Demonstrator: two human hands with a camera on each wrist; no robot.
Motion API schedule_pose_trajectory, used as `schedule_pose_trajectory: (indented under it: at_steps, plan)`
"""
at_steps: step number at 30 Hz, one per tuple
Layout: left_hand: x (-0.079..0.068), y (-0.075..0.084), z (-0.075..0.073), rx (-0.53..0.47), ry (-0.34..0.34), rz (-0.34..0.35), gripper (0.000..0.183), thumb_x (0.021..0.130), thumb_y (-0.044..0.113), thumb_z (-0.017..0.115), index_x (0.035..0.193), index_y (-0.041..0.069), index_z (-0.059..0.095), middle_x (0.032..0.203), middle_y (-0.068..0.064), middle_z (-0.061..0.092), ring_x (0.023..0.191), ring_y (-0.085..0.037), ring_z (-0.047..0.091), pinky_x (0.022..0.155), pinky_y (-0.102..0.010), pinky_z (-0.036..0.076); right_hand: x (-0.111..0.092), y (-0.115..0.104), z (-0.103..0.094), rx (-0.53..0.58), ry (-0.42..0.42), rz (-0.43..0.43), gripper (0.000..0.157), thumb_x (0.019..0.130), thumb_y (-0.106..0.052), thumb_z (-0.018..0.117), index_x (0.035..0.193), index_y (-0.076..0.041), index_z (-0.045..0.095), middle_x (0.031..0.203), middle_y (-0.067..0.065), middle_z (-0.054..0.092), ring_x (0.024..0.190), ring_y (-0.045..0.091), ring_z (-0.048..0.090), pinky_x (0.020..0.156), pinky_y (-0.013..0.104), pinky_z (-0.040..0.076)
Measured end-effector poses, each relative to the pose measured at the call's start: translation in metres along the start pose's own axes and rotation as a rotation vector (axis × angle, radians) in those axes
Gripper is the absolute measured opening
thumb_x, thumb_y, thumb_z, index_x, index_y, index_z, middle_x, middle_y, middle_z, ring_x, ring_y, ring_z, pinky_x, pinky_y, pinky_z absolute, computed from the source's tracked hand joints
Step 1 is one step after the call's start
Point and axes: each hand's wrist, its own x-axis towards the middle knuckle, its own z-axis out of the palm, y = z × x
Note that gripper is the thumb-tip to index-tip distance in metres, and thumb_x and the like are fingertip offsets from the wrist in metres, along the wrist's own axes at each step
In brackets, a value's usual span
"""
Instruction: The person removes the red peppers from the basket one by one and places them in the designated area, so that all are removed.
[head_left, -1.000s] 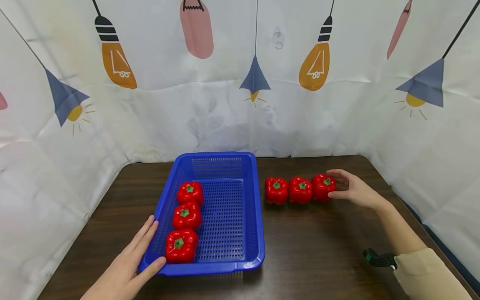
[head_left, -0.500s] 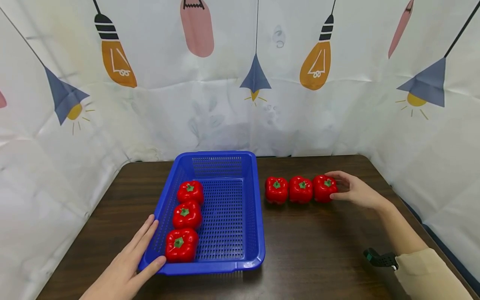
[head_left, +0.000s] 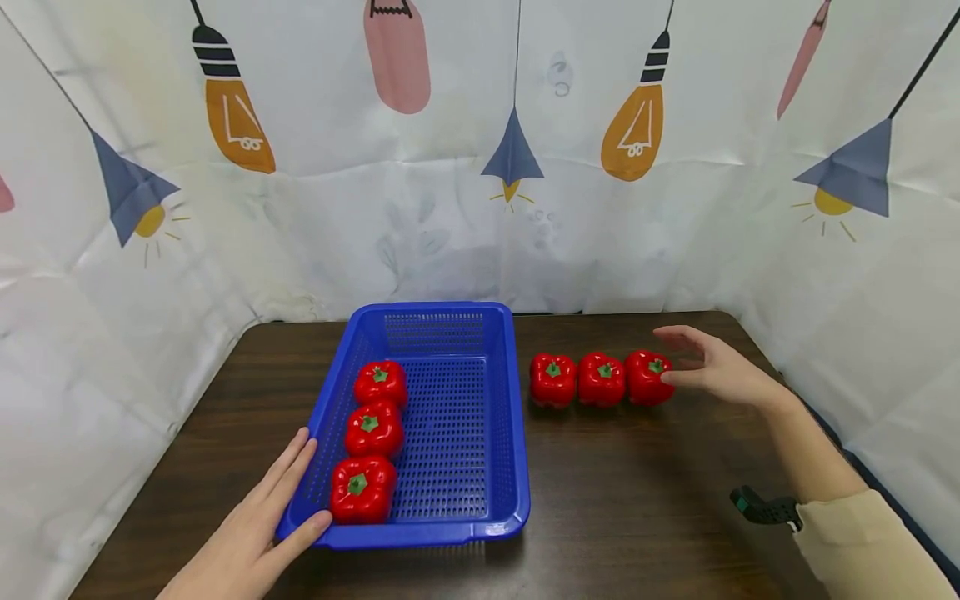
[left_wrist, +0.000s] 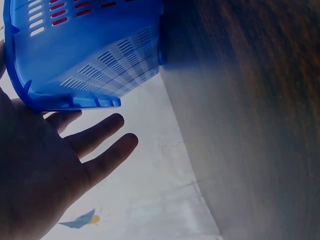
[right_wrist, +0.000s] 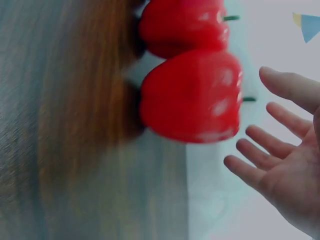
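Note:
My left hand (head_left: 247, 525) rests against the near left corner of a blue plastic basket (head_left: 521, 454), its thumb at the rim and its fingers straight. In the left wrist view, those fingers extend beside the basket wall (left_wrist: 75, 42). Inside, along the left side, a column of three red bell peppers (head_left: 374, 431) with green stems stands upright. Three more form a row right of the basket. By the rightmost pepper (head_left: 647, 379) is my right hand (head_left: 716, 367), with nothing in it. The right wrist view shows its spread fingers apart from that pepper (right_wrist: 192, 97).
The dark wood table (head_left: 600, 500) carries the basket and the row of peppers. A white printed curtain (head_left: 450, 217) encloses the back and both sides. A dark strap (head_left: 765, 507) sits by my right sleeve.
My right hand has lifted slightly and opened wider, drawing away from the rightmost pepper. That pepper shifted barely, if at all. My left hand and the basket keep their places.

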Motion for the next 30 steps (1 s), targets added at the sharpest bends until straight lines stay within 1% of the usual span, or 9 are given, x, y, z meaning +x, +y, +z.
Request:
schedule_pose_trajectory:
  at_steps: [1,3,7,11,16,19,23,25,30]
  plan:
    - [0.0,0.0,0.0,0.0,-0.001,-0.002,0.087,0.095,0.03,0.073,0.165,0.018,0.022,0.17,-0.004,0.018,0.151,-0.001,0.017,0.102,0.0,0.01,0.001,-0.004,0.0,-0.006,0.01,0.004,0.065,0.096,-0.016,0.075,0.151,-0.005,0.042,0.155,0.015,0.042,0.144,0.041,0.035,0.108,0.053,0.042]
    - [0.0,0.0,0.0,0.0,-0.001,-0.003,0.087,0.096,0.03,0.073,0.165,0.018,0.022,0.17,-0.004,0.018,0.151,-0.003,0.017,0.103,0.0,0.009,0.005,-0.012,0.0,-0.017,0.027,0.006,0.065,0.096,-0.016,0.076,0.151,-0.006,0.043,0.155,0.013,0.043,0.144,0.039,0.036,0.108,0.057,0.038]
    - [0.0,0.0,0.0,-0.001,-0.007,-0.014,0.087,0.096,0.031,0.073,0.166,0.019,0.022,0.17,-0.004,0.018,0.152,-0.01,0.021,0.102,0.0,0.009,0.015,-0.027,0.003,-0.003,0.036,-0.01,0.063,0.096,-0.017,0.076,0.15,-0.007,0.045,0.154,0.012,0.044,0.144,0.037,0.038,0.11,0.057,0.037]
    - [-0.001,0.0,0.0,-0.002,-0.012,-0.021,0.088,0.096,0.032,0.073,0.166,0.02,0.021,0.17,-0.004,0.018,0.152,-0.014,0.023,0.101,0.0,0.01,0.025,-0.037,0.011,0.015,0.017,-0.045,0.061,0.097,-0.018,0.075,0.149,-0.007,0.045,0.153,0.012,0.045,0.142,0.036,0.041,0.11,0.054,0.038]
    - [-0.001,0.0,-0.001,-0.007,-0.009,-0.019,0.088,0.096,0.032,0.073,0.166,0.02,0.021,0.17,-0.004,0.018,0.152,-0.012,0.022,0.101,0.0,0.01,0.039,-0.052,0.023,0.046,0.002,-0.08,0.059,0.096,-0.018,0.075,0.148,-0.009,0.048,0.15,0.008,0.048,0.141,0.032,0.043,0.111,0.049,0.041]
    - [-0.001,-0.001,0.0,-0.004,-0.005,-0.02,0.088,0.095,0.032,0.073,0.166,0.02,0.021,0.17,-0.004,0.018,0.152,-0.009,0.02,0.101,0.0,0.01,0.049,-0.062,0.03,0.061,-0.025,-0.116,0.057,0.097,-0.017,0.075,0.147,-0.01,0.049,0.147,0.006,0.05,0.138,0.028,0.046,0.11,0.047,0.042]
    - [-0.002,-0.001,0.001,-0.004,0.008,-0.006,0.088,0.095,0.029,0.074,0.165,0.018,0.023,0.169,-0.005,0.02,0.149,0.004,0.014,0.102,0.0,0.01,0.062,-0.074,0.039,0.077,-0.06,-0.16,0.052,0.097,-0.016,0.074,0.144,-0.01,0.052,0.142,0.006,0.054,0.133,0.024,0.051,0.108,0.045,0.045]
    - [-0.002,0.0,0.001,-0.007,0.011,-0.002,0.088,0.094,0.028,0.074,0.165,0.018,0.023,0.169,-0.004,0.02,0.147,0.009,0.012,0.102,0.0,0.011,0.067,-0.079,0.043,0.082,-0.071,-0.172,0.05,0.097,-0.015,0.074,0.143,-0.011,0.054,0.14,0.005,0.056,0.131,0.023,0.052,0.106,0.043,0.047]
    - [-0.001,0.0,0.001,-0.005,0.009,-0.004,0.088,0.095,0.029,0.074,0.165,0.019,0.023,0.17,-0.003,0.019,0.148,0.006,0.013,0.102,0.0,0.01,0.08,-0.091,0.055,0.091,-0.098,-0.192,0.047,0.096,-0.015,0.075,0.14,-0.011,0.056,0.138,0.006,0.058,0.128,0.025,0.055,0.105,0.043,0.049]
